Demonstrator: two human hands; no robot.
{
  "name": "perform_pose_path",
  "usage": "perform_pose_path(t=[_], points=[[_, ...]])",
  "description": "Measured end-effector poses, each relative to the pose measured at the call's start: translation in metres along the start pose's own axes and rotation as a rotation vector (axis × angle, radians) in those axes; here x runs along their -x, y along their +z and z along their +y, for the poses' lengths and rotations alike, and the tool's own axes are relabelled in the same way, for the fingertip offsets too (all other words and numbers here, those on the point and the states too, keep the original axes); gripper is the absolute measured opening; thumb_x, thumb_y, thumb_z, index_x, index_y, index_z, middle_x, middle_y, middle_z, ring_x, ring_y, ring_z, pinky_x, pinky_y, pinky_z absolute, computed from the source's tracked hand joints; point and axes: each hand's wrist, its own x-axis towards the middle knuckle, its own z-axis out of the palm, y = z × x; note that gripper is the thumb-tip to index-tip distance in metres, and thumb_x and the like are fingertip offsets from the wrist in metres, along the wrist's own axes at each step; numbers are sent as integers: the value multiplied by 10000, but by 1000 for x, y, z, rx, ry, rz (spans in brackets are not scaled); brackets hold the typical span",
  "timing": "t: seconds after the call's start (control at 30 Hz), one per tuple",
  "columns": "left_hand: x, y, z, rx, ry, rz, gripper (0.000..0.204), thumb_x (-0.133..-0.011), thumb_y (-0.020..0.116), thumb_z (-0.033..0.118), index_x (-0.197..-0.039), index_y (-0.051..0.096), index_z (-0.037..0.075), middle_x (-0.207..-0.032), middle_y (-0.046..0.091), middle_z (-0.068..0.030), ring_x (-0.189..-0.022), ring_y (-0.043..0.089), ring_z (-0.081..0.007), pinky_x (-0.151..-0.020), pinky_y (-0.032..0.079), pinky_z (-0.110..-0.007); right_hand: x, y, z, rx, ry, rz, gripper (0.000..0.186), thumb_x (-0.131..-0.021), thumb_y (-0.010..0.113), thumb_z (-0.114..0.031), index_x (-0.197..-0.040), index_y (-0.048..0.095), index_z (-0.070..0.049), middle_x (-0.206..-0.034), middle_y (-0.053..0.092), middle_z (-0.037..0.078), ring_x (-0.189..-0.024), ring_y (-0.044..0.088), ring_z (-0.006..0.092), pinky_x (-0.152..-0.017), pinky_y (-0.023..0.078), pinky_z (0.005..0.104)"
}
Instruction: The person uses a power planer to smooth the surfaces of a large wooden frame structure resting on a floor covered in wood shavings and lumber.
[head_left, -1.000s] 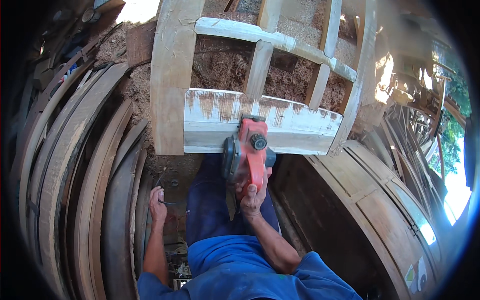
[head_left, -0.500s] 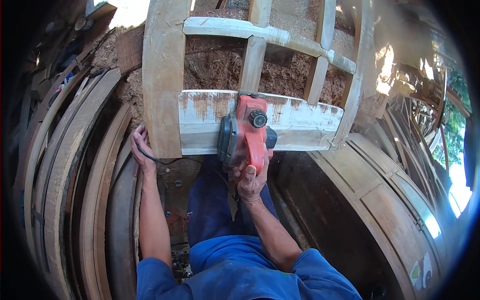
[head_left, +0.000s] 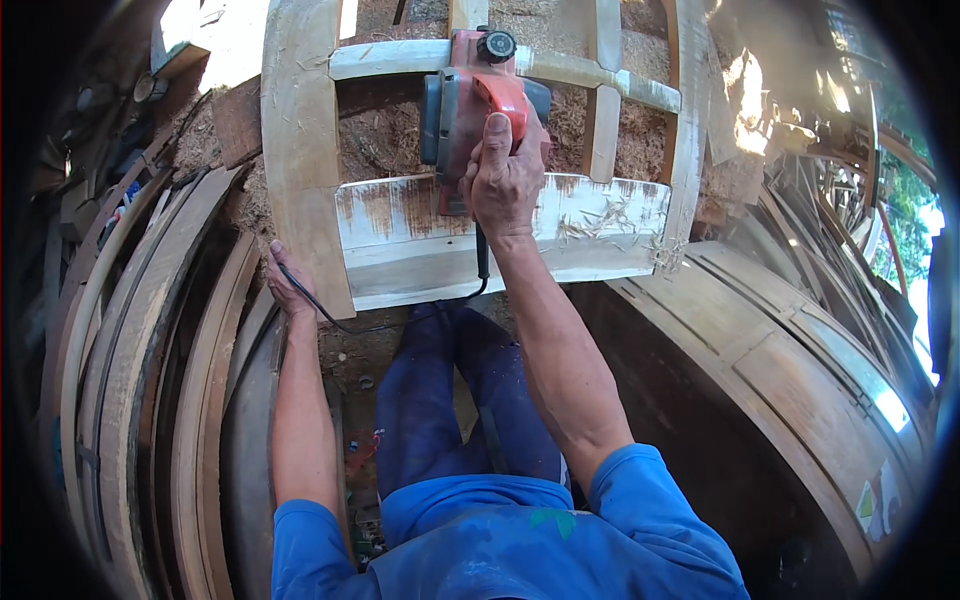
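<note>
Blue sleeves and dark blue trousers (head_left: 450,400) fill the near edge of the view, the person standing over a floor of dirt and sawdust. Curved wooden planks (head_left: 150,400) are stacked in rows at the left, and a large rounded wooden structure (head_left: 790,400) of joined panels sits at the right. The left hand (head_left: 285,290) rests on the lower end of the frame's left upright, fingers curled loosely against the wood's edge, with a black power cord (head_left: 400,318) running just beside it; whether that grip closes on anything cannot be told. The cord loops under a pale, freshly shaved board (head_left: 590,235) set across a wooden frame (head_left: 300,150), with shavings scattered on the board's right half and rusty stains along its upper edge. Farther out, the right hand (head_left: 505,175) has its grip wrapped tight around the orange handle of a red electric planer (head_left: 470,95), the tool lying past the board and reaching up onto the frame's upper crosspiece. Beyond the frame's slats lies a heap of wood shavings (head_left: 390,140).
</note>
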Motion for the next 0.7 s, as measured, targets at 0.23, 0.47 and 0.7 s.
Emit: perform_pose_path(t=[0.23, 0.47, 0.7], points=[[-1, -8, -7, 47, 6, -84, 834, -1050, 216, 656, -1139, 635, -60, -1058, 653, -338, -1059, 598, -518, -899, 440, -550, 153, -37, 20, -15, 203, -121, 687, -1051, 499, -428, -1540, 306, 14, -857, 651, 182, -661, 640, 272, -676, 525, 422], [-4, -1, 0, 80, 54, 3, 830, -1051, 205, 653, -1094, 634, -56, -1042, 650, -338, -1040, 600, -521, -883, 442, -557, 299, -64, 63, 89, 153, -156, 803, -1024, 494, -532, -1576, 257, 0, -1274, 625, 299, -888, 709, 412, -799, 552, 481], [-3, -4, 0, 33, 27, -43, 814, -1058, 191, 642, -1133, 622, -44, -1080, 649, -340, -1057, 591, -539, -894, 442, -573, 222, -44, 36, 35, 196, -150, 743, -1032, 512, -474, -1548, 289, 11, -1223, 631, 330, -939, 702, 459, -778, 552, 498]])
